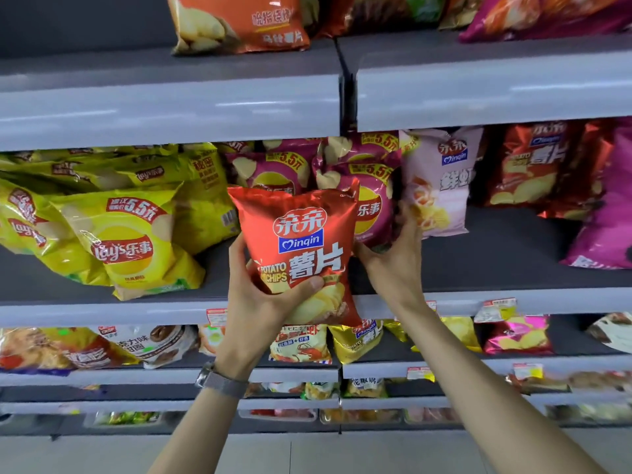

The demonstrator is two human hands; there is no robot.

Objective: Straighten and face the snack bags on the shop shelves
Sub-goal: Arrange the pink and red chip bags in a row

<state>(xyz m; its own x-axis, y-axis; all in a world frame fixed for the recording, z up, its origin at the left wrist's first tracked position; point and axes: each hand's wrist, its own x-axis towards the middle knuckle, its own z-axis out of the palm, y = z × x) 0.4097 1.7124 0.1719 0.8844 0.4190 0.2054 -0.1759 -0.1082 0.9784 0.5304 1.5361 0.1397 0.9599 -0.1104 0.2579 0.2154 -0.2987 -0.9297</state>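
Up at the middle shelf (pixel 102 313), the left hand (pixel 260 302) grips the red bag (pixel 301 241) near its bottom, thumb across the front. The bag is upright and off the shelf, in front of a magenta bag (pixel 374 206). The right hand (pixel 396 254) curls round the magenta bag's lower right side, just beside the pink bag (pixel 441 179). Yellow bags (pixel 126 234) lie slumped at the left.
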